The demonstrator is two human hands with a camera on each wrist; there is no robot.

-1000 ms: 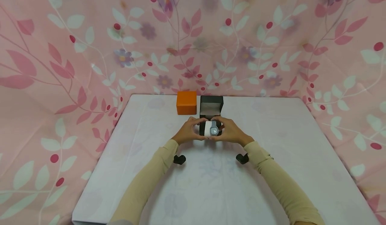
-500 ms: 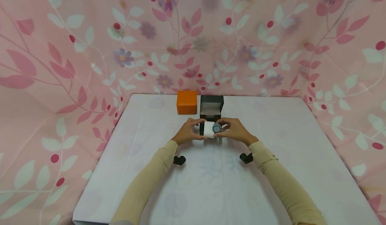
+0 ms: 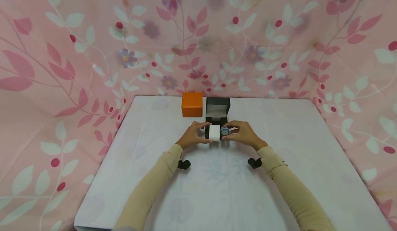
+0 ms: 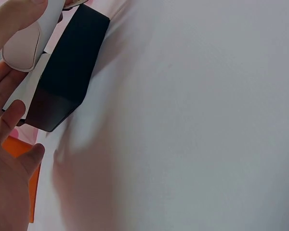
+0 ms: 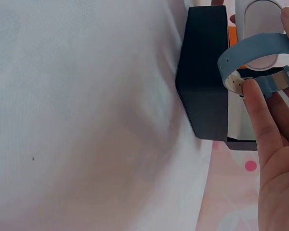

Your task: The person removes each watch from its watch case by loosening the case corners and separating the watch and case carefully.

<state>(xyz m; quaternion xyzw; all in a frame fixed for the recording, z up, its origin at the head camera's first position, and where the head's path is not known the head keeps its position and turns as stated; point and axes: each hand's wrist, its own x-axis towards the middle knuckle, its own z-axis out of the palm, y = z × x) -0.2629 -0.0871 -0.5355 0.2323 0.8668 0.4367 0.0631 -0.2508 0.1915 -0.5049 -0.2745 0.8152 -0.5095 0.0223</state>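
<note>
My left hand [image 3: 190, 136] grips a white watch cushion [image 3: 214, 133] between thumb and fingers. Just to its right, my right hand [image 3: 243, 134] pinches a wristwatch [image 3: 224, 131] with a square face. Seen from the right wrist, its blue-grey strap [image 5: 255, 45] is a closed loop with the buckle fastened, apart from any cushion inside it. The cushion's rounded end [image 4: 20, 48] shows in the left wrist view. Both are held over an open black watch box [image 3: 218, 104], whose lid stands up at the back with a pale grey lining. The hands and cushion hide much of its base.
An orange box [image 3: 192, 105] stands closed, left of the black box near the table's back edge. White cloth covers the table [image 3: 198, 196]. A pink floral curtain [image 3: 198, 41] surrounds the back and sides. Black wrist mounts [image 3: 184, 164] jut inward beneath the sleeves.
The watch has come off the white cushion toward the right, moving with my right hand. The cushion stays in my left hand, nearly still. The boxes have not moved.
</note>
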